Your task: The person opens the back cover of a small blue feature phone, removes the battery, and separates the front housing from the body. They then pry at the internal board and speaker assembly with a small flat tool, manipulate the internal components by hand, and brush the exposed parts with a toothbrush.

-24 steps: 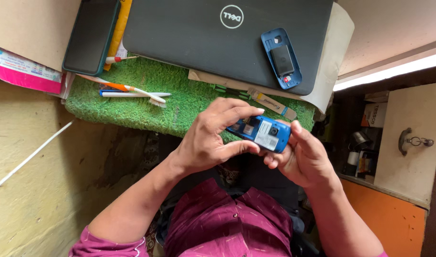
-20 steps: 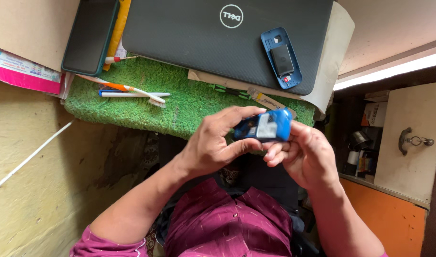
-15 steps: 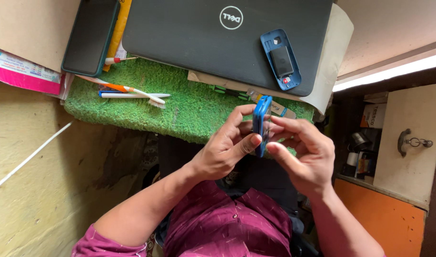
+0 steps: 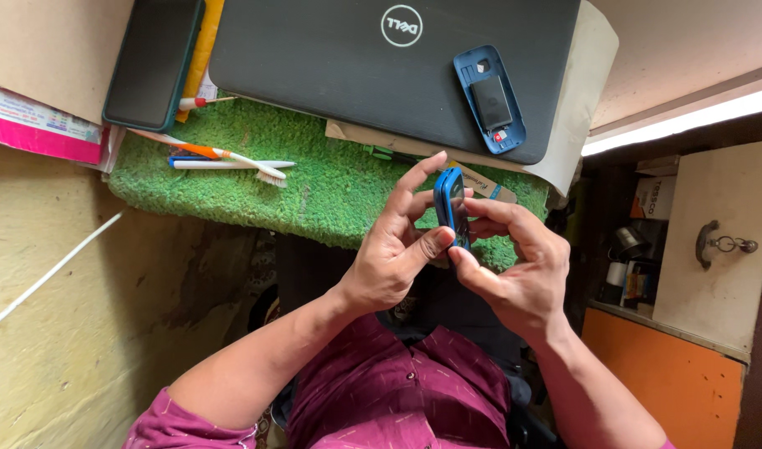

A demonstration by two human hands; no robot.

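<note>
Holding a small blue phone (image 4: 449, 208) edge-on between both hands, you have it raised just above the near edge of the green mat (image 4: 331, 179) that covers the table (image 4: 32, 50). Your left hand (image 4: 393, 249) has its fingers (image 4: 423, 179) closed around the phone from the left side, thumb pressed against its lower end, while your right hand (image 4: 522, 266) grips it from the right, the index finger curled over the top and the thumb meeting the left thumb below the phone. Only the phone's thin blue side faces the camera, so you cannot tell whether its front or its back is turned toward you. Beyond your hands a closed dark laptop (image 4: 373, 66) lies on the table, and a blue phone back shell (image 4: 489, 100) with a dark battery in it rests on the lid, well apart from the phone you hold. To the left on the mat lie a small brush with an orange and white handle (image 4: 223, 155) and a white pen (image 4: 223, 165), side by side. A dark smartphone (image 4: 152, 62) lies face up beside the laptop's left edge.
</note>
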